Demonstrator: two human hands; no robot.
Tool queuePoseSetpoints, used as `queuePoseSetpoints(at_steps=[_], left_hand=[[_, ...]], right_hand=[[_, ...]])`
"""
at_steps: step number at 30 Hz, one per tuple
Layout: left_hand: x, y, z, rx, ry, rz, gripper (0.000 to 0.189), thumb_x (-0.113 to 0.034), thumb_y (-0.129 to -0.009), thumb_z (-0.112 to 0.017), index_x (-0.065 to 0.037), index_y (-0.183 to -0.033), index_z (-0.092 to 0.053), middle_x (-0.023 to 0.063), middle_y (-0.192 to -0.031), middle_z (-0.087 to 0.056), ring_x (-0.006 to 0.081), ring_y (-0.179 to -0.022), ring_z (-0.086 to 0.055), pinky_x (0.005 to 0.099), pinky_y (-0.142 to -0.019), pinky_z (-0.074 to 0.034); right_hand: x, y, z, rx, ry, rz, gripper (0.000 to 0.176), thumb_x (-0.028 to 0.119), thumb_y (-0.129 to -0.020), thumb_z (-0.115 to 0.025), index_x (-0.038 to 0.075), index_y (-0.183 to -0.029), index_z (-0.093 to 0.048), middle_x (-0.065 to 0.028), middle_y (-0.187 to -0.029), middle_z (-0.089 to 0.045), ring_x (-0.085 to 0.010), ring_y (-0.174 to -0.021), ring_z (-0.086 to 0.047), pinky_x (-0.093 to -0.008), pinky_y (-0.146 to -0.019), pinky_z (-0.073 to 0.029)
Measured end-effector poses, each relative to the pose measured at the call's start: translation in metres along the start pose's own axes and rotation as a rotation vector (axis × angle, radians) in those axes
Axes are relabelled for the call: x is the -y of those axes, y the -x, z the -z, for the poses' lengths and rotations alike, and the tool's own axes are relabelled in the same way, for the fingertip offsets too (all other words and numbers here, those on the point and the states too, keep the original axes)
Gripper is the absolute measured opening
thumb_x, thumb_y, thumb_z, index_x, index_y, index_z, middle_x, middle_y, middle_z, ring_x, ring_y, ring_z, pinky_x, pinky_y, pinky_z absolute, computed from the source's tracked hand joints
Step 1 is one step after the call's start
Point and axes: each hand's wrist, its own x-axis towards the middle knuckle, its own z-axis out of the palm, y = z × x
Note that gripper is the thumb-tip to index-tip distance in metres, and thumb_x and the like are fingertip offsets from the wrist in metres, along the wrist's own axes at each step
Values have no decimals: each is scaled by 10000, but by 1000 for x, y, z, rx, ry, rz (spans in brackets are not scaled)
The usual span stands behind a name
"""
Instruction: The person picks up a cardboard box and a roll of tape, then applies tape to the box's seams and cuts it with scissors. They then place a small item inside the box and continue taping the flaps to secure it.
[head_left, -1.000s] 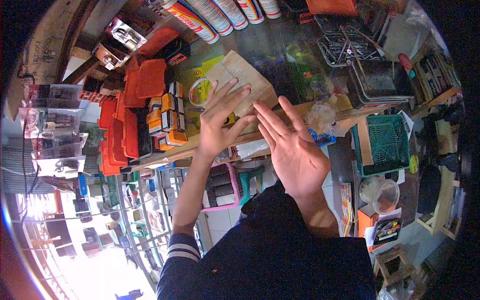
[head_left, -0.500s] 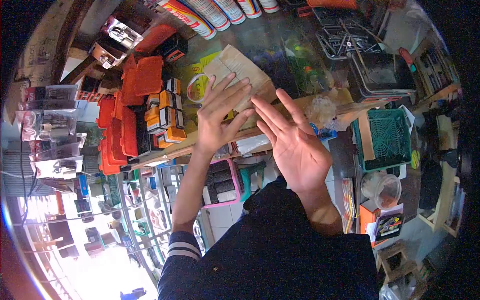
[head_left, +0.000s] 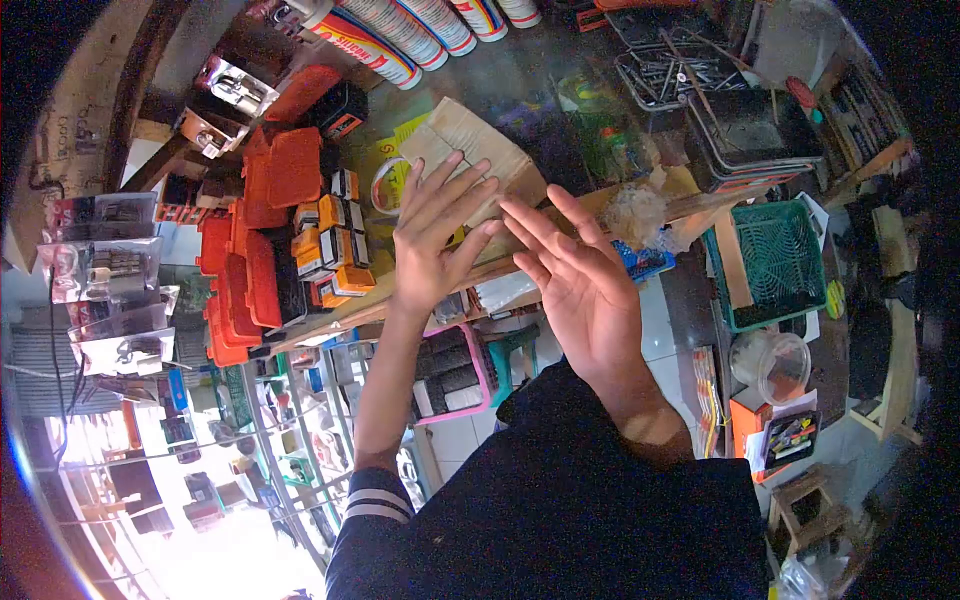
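Note:
My left hand [head_left: 437, 232] is back up with fingers spread, over the near part of a brown cardboard packet [head_left: 462, 130] on the glass counter [head_left: 420, 95]. Nothing shows in its grasp. To the right, my right hand [head_left: 592, 295] is turned palm toward me, fingers stretched out and holding nothing. Its fingertips come close to those of the left hand, at the packet's near corner. A ring-shaped roll of tape [head_left: 378, 188] lies just left of my left fingers, beside a yellow printed sheet [head_left: 392, 145].
Orange plastic cases [head_left: 245, 280] and small yellow-black boxes [head_left: 335, 235] crowd the left side. Silicone tubes [head_left: 375, 45] line the back. A tray of metal bits [head_left: 675, 75] stands back right, with a green basket [head_left: 775, 265] nearer. Below the counter is a pink-edged bin [head_left: 482, 370].
My right hand has tilted slightly and its fingers have drawn a little closer together. The left hand stays nearly in place. The whole view has shifted a little.

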Motion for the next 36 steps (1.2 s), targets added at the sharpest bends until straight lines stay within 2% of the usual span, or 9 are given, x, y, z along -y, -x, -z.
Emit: queuePoseSetpoints(at_steps=[4,6,7,9,10,14,17,30,36], left_hand=[[1,1,1,18,-7,-5,387,-222,-811,-773,-130,-1183,-723,88,-1289,-662,309,-1323,-523,542,-1160,-270],[2,1,1,19,-12,-8,384,-227,-815,-770,-128,-1183,-723,90,-1289,-661,311,-1325,-521,540,-1162,-268],[2,2,1,25,-12,-9,382,-228,-818,-767,-125,-1183,-722,92,-1290,-660,312,-1327,-520,541,-1161,-269],[3,1,1,29,-8,-13,380,-230,-821,-764,-123,-1183,-722,94,-1291,-660,313,-1328,-518,541,-1160,-269],[2,1,1,27,-10,-10,380,-228,-824,-760,-120,-1186,-720,96,-1293,-658,316,-1329,-517,545,-1160,-269],[1,0,1,22,-1,-8,380,-220,-828,-751,-109,-1190,-717,104,-1294,-656,331,-1328,-516,554,-1159,-265],[2,0,1,24,4,-16,373,-210,-830,-746,-101,-1185,-718,107,-1297,-654,340,-1327,-515,554,-1160,-261],[-3,-3,0,-10,52,-14,318,-153,-830,-733,-79,-1139,-732,115,-1285,-656,354,-1331,-508,570,-1156,-253],[-18,-15,2,-15,17,48,185,-119,-825,-736,-46,-994,-731,130,-1279,-643,378,-1279,-537,560,-1125,-292]], right_hand=[[-1,5,0,6,-38,-7,484,175,-978,-550,72,-1434,-428,-295,-1489,-401,-305,-1408,-389,-385,-1084,-364],[-9,7,-5,-227,131,130,463,166,-949,-631,53,-1366,-462,-192,-1246,-617,-245,-1125,-621,-351,-889,-510],[-11,6,-4,-228,133,133,463,166,-949,-631,53,-1366,-462,-192,-1246,-617,-245,-1125,-621,-351,-889,-510],[-15,2,1,-217,439,124,386,175,-973,-622,21,-1301,-489,-165,-1070,-618,-185,-826,-679,-288,-632,-551],[-21,-6,-4,-270,421,101,382,222,-970,-646,-5,-1244,-507,-110,-908,-607,-132,-558,-612,-257,-443,-491],[-27,-26,-7,-264,446,85,358,248,-960,-663,-37,-1146,-551,-96,-820,-597,-117,-453,-565,-248,-373,-463],[-33,-33,-6,-287,447,46,330,272,-974,-645,-31,-1091,-583,-93,-787,-686,-103,-444,-559,-240,-382,-454],[-50,-39,3,-286,560,178,266,256,-992,-621,0,-1053,-586,-58,-755,-670,-95,-473,-572,-230,-407,-442],[-52,-38,5,-231,575,246,225,226,-1002,-603,8,-1056,-586,-55,-780,-643,-97,-544,-593,-244,-445,-461]])
